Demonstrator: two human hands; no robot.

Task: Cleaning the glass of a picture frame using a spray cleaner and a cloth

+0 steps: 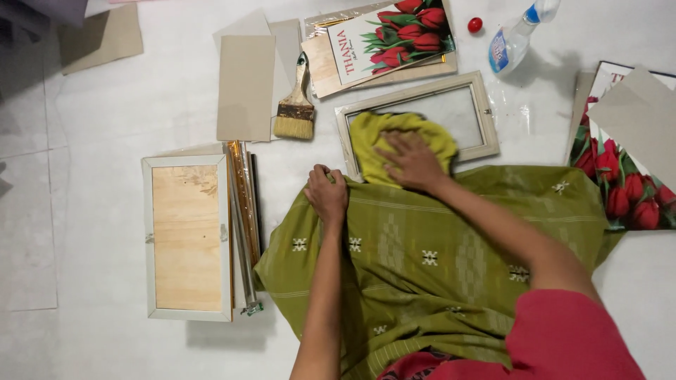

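Two hands noted: our right hand [414,160] lies flat, fingers spread, on the yellow cloth [394,141] atop the picture frame's [486,116] left end; left hand [327,193] rests fisted nearby, holding nothing visible.

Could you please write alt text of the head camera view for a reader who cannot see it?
A person's right hand presses a yellow cloth onto the glass of a pale wooden picture frame lying on a white floor, while the left hand rests on green patterned fabric. A flat paintbrush, a plastic spray bottle and red tulip prints lie nearby.
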